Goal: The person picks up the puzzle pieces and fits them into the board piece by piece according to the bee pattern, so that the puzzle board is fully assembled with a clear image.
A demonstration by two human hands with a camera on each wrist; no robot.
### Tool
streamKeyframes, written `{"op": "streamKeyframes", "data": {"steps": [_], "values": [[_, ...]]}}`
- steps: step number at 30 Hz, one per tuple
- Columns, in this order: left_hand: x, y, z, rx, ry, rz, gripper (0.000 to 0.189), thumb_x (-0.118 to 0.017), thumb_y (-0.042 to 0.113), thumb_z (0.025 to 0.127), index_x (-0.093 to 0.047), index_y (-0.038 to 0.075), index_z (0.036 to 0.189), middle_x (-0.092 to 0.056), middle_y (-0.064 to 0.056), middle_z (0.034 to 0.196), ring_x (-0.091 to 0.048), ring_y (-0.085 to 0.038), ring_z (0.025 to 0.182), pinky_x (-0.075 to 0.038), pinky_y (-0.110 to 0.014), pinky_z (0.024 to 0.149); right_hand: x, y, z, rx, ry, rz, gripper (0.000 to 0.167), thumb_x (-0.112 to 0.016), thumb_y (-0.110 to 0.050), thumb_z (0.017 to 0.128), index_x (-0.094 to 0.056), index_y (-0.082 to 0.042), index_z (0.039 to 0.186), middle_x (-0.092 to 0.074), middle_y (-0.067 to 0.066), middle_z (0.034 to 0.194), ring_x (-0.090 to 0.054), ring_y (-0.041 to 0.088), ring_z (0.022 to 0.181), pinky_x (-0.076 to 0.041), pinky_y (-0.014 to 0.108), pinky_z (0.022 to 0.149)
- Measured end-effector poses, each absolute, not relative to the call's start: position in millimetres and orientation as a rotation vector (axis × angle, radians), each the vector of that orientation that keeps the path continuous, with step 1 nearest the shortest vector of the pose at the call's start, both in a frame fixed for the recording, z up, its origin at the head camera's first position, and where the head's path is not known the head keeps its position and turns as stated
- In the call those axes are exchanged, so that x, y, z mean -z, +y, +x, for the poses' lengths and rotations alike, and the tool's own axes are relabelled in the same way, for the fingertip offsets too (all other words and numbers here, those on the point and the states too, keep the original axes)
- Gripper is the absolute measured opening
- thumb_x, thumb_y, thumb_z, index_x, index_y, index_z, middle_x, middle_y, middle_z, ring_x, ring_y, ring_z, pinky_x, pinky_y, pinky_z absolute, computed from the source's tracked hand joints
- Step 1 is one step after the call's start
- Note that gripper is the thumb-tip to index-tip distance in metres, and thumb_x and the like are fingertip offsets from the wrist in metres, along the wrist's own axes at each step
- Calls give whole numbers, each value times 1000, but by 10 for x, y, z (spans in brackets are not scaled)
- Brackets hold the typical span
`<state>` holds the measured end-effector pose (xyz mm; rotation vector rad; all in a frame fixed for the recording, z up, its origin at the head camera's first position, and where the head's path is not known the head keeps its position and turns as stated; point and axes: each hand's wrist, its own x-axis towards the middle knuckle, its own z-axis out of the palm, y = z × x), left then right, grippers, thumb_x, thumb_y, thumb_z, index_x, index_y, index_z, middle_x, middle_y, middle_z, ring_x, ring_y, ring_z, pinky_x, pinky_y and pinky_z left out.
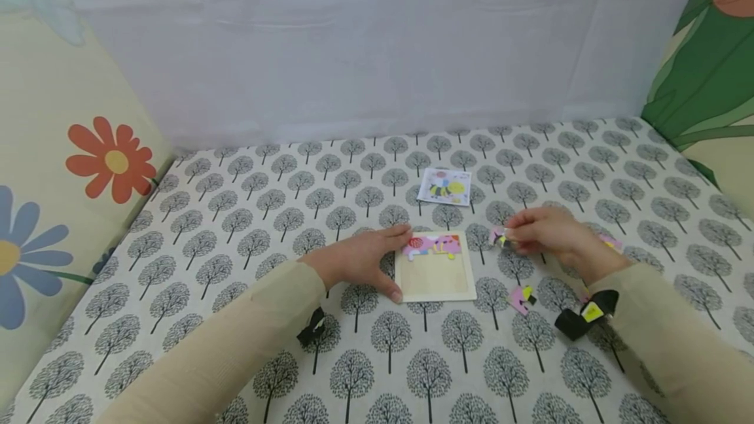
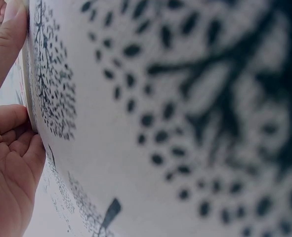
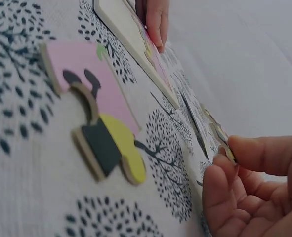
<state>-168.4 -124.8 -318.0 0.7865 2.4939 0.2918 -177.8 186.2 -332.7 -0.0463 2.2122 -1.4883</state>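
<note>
My left hand holds the left side of a square wooden puzzle board, thumb near its lower left corner and fingertips at the upper left. In the left wrist view, thumb and bent fingers meet the board's edge. Pink pieces with a red shape and yellow parts fill the board's top; bare wood shows below. My right hand pinches a small puzzle piece between thumb and finger, right of the board; the right wrist view shows this piece edge-on. Beneath that hand lies a pink, yellow and black piece.
A picture card of a bee lies behind the board. Another pink piece is partly hidden by my right wrist. Tree-print cloth covers the table, which meets a white backdrop at the back.
</note>
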Motion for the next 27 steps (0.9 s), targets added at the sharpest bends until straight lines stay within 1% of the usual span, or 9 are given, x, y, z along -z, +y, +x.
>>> {"op": "streamKeyframes", "data": {"steps": [6, 12, 18, 23, 27], "values": [[3193, -1244, -1685, -291, 2494, 788, 108, -77, 49, 66, -15, 17, 149, -5, 4, 156, -13, -25, 142, -14, -44, 115, 3308, 1780, -1740, 1544, 2145, -51, 31, -54, -5, 90, -46, 11, 115, -57, 3, 89, -60, 9, 76, -55, 23, 75], [3188, -1239, -1697, -283, 2492, 772, 109, -77, 49, 66, -14, 19, 149, -3, 5, 156, -12, -24, 142, -13, -42, 115, 3288, 1640, -1723, 1616, 2115, -88, 28, -54, -1, 88, -48, 10, 112, -57, 3, 88, -60, 10, 76, -55, 23, 75], [3171, -1228, -1716, -293, 2481, 796, 109, -77, 50, 66, -14, 17, 149, -4, 4, 156, -12, -24, 142, -13, -42, 115, 3295, 1548, -1721, 1622, 2104, -123, 30, -57, -4, 89, -47, 9, 114, -59, 4, 87, -61, 11, 76, -55, 23, 73], [3164, -1241, -1713, -299, 2479, 796, 109, -76, 50, 65, -14, 17, 149, -4, 3, 156, -12, -25, 142, -13, -43, 115, 3307, 1444, -1735, 1604, 2104, -167, 26, -59, -5, 88, -50, 8, 109, -62, 3, 84, -61, 11, 74, -55, 24, 70], [3177, -1246, -1712, -315, 2480, 793, 110, -77, 50, 64, -15, 16, 149, -3, 3, 156, -12, -26, 142, -12, -44, 115, 3320, 1324, -1748, 1615, 2071, -191, 22, -60, -2, 87, -52, 8, 105, -62, 3, 82, -61, 12, 72, -55, 24, 70]]}}
